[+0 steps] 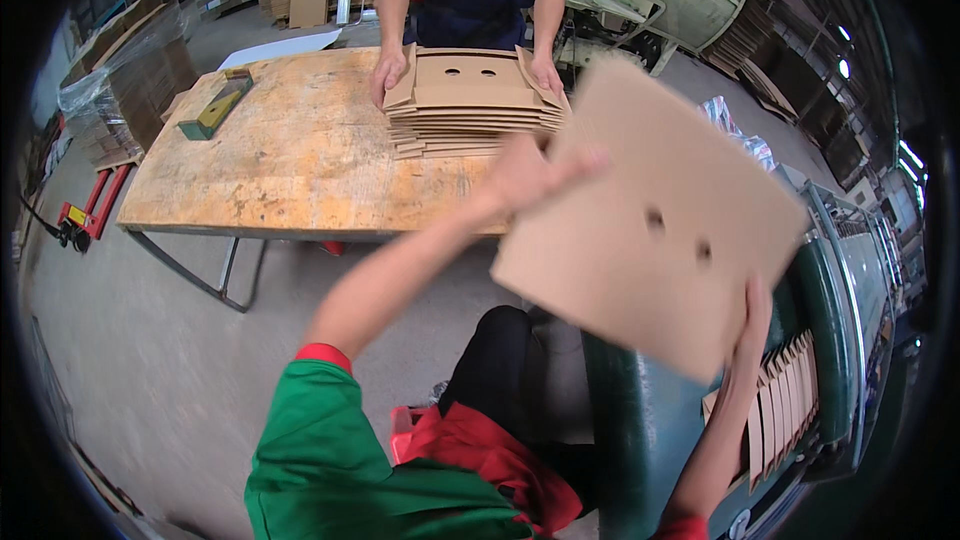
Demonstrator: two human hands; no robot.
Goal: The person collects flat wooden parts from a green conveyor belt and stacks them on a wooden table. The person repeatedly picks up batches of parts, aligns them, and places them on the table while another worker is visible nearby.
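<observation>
Grey floor (170,370) is seen around the wooden table (300,170), and a stack of cardboard (470,135) is set on its right part. At the table's right end, a cardboard sheet (640,160) is held up at a tilt. Its left edge is gripped by the left hand (525,178), and its lower right edge is gripped by the right hand (752,320). Some fingers are blurred or hidden, so their grip cannot all be told. Behind the table, the stack is held at both sides by a co-worker's hands (392,75). If the sheet is swung too low, the stack could be bumped crooked. If its edges are pinched too hard, it could be bent; too loosely, dropped. Right of the table, the row of cardboard pieces (785,405) could be knocked by a low right forearm (715,440).
</observation>
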